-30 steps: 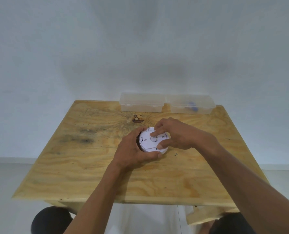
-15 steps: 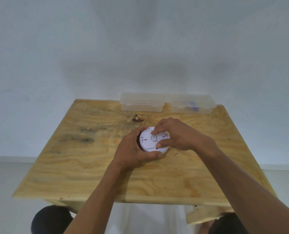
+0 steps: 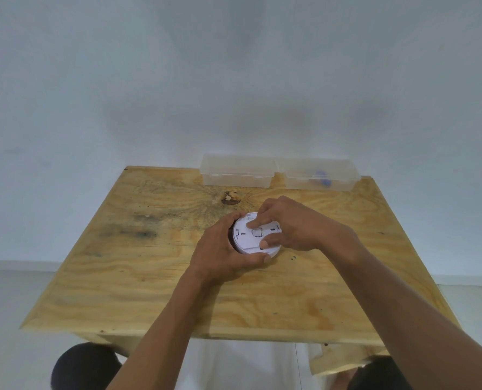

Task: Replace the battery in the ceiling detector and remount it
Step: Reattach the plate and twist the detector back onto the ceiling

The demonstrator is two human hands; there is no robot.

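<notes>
A round white detector [image 3: 247,240] lies back side up near the middle of the plywood table [image 3: 138,277]. My left hand [image 3: 223,249] cups its left and near rim, thumb along the front edge. My right hand [image 3: 293,225] rests on top of it, with the forefinger pressing on the back face near a small central tab and the thumb on the near part of the face. No battery is visible on the detector.
Two clear plastic boxes stand at the table's far edge: the left box [image 3: 238,171] looks empty, the right box [image 3: 320,175] holds something blue. A dark knot [image 3: 230,199] marks the wood behind the detector. A white wall rises behind.
My right forefinger has shifted slightly across the detector's back face. The left hand keeps the same hold and the detector stays in place.
</notes>
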